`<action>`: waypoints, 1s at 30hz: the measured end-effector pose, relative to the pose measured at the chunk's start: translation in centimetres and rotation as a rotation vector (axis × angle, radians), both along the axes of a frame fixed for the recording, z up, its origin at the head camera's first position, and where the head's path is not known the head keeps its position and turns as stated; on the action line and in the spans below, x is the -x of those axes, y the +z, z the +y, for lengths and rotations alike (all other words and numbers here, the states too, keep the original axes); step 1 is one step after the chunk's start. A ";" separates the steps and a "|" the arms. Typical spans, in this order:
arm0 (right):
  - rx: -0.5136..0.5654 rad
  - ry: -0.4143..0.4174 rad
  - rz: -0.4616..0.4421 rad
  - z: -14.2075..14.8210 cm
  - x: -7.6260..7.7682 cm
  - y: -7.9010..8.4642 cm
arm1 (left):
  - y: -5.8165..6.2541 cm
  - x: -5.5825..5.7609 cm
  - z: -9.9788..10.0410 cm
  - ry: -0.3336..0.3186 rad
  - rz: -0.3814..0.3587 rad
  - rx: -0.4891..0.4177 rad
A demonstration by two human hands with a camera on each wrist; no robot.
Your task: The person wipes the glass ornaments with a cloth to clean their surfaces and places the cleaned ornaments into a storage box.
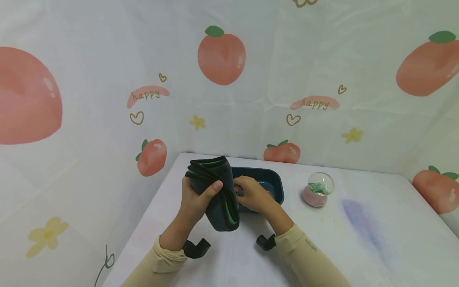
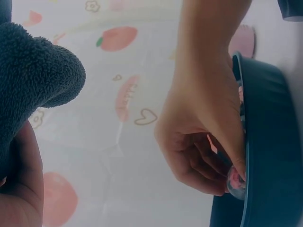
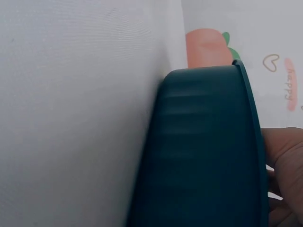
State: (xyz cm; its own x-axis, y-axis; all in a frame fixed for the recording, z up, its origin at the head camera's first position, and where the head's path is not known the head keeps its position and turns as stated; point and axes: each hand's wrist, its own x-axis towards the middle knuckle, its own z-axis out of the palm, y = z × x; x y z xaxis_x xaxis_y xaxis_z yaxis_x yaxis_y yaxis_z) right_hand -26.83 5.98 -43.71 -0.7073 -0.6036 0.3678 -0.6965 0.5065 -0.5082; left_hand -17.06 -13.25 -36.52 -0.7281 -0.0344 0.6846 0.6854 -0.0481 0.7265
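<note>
A folded dark grey-blue towel (image 1: 219, 211) with green showing in its folds is gripped upright by my left hand (image 1: 193, 199), thumb across its front. In the left wrist view, its fluffy end (image 2: 52, 71) is at the left. My right hand (image 1: 252, 193) reaches over the dark teal tub (image 1: 279, 181), and its fingers pinch a small clear ball (image 2: 236, 182) with something pink inside. That ball is at the tub's rim in the left wrist view. The right wrist view mostly has the tub's outer wall (image 3: 203, 146), with part of the right hand (image 3: 289, 161) beyond the rim.
To the right of the tub stands a snow globe (image 1: 315, 197) with a pink base. Some pinkish items lie in the tub, mostly hidden. The white table (image 1: 322, 247) meets a peach-printed backdrop (image 1: 251, 119) behind and at the left. Black wrist mounts (image 1: 197, 249) stick out from both wrists.
</note>
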 end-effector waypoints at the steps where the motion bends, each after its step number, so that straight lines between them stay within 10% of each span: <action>1: -0.002 0.000 -0.001 0.0 -0.1 0.1 | 0.0 0.0 0.0 0.000 0.002 -0.001; 22: 0.069 -0.011 -0.115 1.9 -1.1 2.0 | -0.2 0.2 0.2 -0.011 0.012 0.017; 30: 0.134 -0.039 0.041 4.1 -1.7 3.0 | -0.4 0.2 0.2 -0.010 -0.003 0.009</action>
State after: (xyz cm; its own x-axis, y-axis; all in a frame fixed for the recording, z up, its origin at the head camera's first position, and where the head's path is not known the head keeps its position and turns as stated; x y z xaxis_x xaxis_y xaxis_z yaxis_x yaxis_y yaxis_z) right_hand -25.18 10.05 -40.69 -0.7123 -0.5191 0.4724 -0.6990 0.4633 -0.5448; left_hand -17.22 -13.09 -36.93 -0.7307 -0.0210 0.6823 0.6824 -0.0487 0.7293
